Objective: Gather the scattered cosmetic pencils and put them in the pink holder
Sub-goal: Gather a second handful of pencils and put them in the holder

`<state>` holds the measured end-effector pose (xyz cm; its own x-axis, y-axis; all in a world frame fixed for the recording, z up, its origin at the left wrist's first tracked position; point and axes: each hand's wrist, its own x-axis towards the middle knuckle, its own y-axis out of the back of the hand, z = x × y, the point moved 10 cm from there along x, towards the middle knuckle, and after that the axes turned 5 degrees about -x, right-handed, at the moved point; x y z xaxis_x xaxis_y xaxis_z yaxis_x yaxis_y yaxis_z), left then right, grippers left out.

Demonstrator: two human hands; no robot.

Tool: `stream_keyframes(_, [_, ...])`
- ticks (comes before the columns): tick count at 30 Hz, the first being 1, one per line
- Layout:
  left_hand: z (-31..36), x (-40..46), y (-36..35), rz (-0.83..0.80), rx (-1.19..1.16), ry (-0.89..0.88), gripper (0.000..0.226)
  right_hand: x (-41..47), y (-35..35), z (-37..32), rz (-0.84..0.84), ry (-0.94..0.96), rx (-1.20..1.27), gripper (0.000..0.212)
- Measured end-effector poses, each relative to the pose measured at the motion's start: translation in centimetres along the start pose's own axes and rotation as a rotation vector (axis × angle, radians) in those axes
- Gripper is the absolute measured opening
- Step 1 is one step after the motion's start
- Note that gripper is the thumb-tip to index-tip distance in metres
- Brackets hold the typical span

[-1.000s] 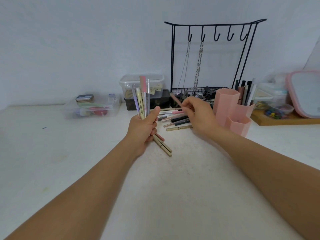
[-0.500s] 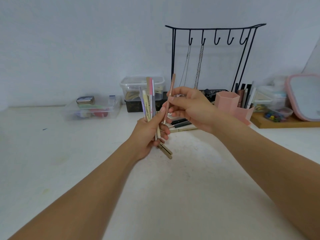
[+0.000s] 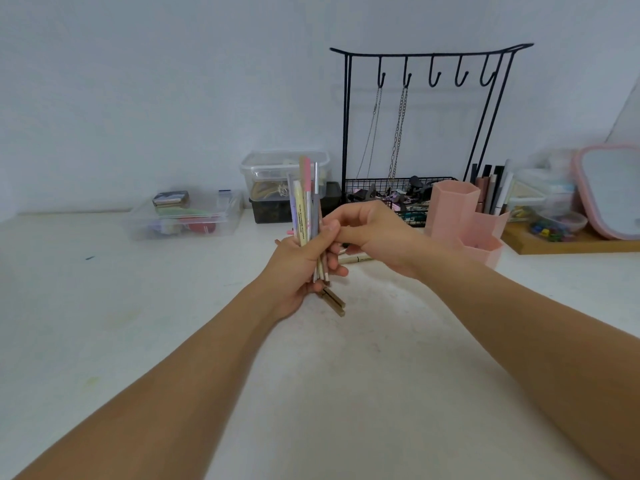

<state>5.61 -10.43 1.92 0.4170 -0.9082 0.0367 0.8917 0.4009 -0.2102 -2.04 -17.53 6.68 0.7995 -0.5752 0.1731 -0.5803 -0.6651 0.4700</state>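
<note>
A clear tray (image 3: 183, 216) at the far left holds small mixed items, indistinct. The left hand (image 3: 298, 271) grips an upright bundle of cosmetic pencils (image 3: 306, 206), fingers closed round it. The right hand (image 3: 370, 233), which half a second ago held one pinkish pencil beside the bundle, now presses against it with pinched fingers; whether they have let go cannot be told. That pencil appears added, so the gathering advances. Loose pencils (image 3: 334, 301) lie on the surface (image 3: 346, 375) below the hands, another just beyond them. A lidded clear box (image 3: 273, 171) stands behind. The pink holder (image 3: 460, 220), right, shows nothing in its open compartments; dark sticks stand behind it.
</note>
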Motion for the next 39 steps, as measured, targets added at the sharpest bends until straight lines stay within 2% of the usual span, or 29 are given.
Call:
stream_keyframes(3, [0.6, 0.3, 1.1, 0.064, -0.063, -0.021, 0.035, 0.4, 2.6, 0.0, 0.140, 0.029, -0.166, 0.021])
stream_keyframes(6, [0.6, 0.6, 2.1, 0.098, -0.088, -0.008, 0.040, 0.4, 6.3, 1.2, 0.351, 0.036, -0.622, 0.024])
stream_keyframes(9, [0.3, 0.9, 2.9, 0.146, -0.088, 0.003, 0.043, 0.3, 6.5, 3.8, 0.314, -0.036, -0.821, 0.018])
stream_keyframes(13, [0.1, 1.0, 2.9, 0.162, -0.090, 0.011, 0.043, 0.2, 5.4, 5.2, 0.241, -0.079, -0.840, 0.015])
stream_keyframes(22, [-0.6, 1.0, 2.0, 0.097, -0.040, 0.046, 0.036, 0.5, 5.6, 5.4, 0.234, -0.077, -0.771, 0.007])
stream_keyframes(30, [-0.6, 1.0, 2.2, 0.115, -0.005, 0.048, 0.040, 0.5, 5.3, 5.1, 0.238, -0.025, -0.729, 0.012])
stream_keyframes(39, [-0.1, 0.5, 1.5, 0.102, 0.002, 0.031, 0.041, 0.9, 4.7, 4.6, 0.132, -0.044, -0.779, 0.011])
